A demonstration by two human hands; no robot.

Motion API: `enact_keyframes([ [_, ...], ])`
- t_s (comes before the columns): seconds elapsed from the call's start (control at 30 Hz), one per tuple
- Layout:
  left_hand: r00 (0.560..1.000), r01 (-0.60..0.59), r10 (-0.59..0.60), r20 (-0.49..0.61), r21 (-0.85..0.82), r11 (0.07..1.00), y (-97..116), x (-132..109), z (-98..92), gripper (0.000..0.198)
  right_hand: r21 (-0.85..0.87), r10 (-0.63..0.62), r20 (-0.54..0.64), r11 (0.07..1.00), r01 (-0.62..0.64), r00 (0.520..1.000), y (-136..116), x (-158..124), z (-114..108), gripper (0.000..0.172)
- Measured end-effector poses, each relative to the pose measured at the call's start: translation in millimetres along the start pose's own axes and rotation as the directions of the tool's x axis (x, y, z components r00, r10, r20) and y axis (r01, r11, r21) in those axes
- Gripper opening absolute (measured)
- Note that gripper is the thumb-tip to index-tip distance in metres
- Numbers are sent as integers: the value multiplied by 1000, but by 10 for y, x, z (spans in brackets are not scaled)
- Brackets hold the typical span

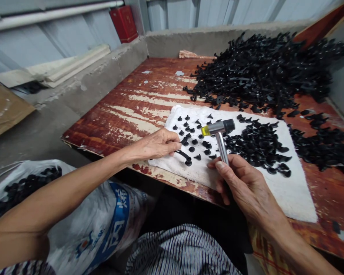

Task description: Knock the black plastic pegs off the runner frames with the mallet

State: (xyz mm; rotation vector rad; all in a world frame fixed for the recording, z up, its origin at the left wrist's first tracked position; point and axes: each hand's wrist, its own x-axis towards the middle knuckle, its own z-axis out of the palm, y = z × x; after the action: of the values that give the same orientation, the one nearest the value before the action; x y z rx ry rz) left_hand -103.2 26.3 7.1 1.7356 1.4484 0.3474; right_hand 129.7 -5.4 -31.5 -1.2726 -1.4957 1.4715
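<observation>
My right hand [240, 181] is wrapped round the handle of a small mallet [221, 143]; its metal head has a yellow face and a black face and is raised over a white cloth [299, 202]. My left hand [160, 144] is closed at the cloth's left part, fingers pinching a curved black piece [184, 156] whose round end points toward me. Several small black round caps with stems [191, 149] stand spaced out on the cloth beside the left hand. To the right, a heap of curved black pieces [255, 143] lies on the same cloth.
A large pile of black parts [260, 72] covers the table's back right, with more parts [323, 147] at the right. The worn red-brown table [117, 110] meets a concrete ledge [103, 72]. A white sack [83, 225] holding black parts stands at lower left. A red box [124, 23] sits behind.
</observation>
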Motion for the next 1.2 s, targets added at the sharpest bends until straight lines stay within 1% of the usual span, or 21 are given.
enact_keyframes([
  [0.33,1000,-3,3,6,-30,1000,-18,23,11,19,-1,7,-3,1000,-7,1000,3,-9,4,40],
  [0.57,1000,-6,6,7,-15,1000,-49,31,17,19,5,8,-3,1000,-8,1000,14,-4,-5,41],
  [0.73,1000,-31,31,3,-8,1000,-77,49,31,19,4,3,-4,1000,-3,1000,19,-6,-7,40],
  [0.93,1000,-23,23,7,2,1000,-49,42,23,18,9,-5,6,1000,5,1000,36,-2,-7,37],
  [1.1,999,-44,43,30,14,999,-28,44,-12,22,-7,9,-4,1000,-9,1000,40,-8,-3,38],
  [1.2,996,-62,60,69,30,998,-34,78,-47,25,-44,21,9,999,-20,1000,52,-17,-19,38],
])
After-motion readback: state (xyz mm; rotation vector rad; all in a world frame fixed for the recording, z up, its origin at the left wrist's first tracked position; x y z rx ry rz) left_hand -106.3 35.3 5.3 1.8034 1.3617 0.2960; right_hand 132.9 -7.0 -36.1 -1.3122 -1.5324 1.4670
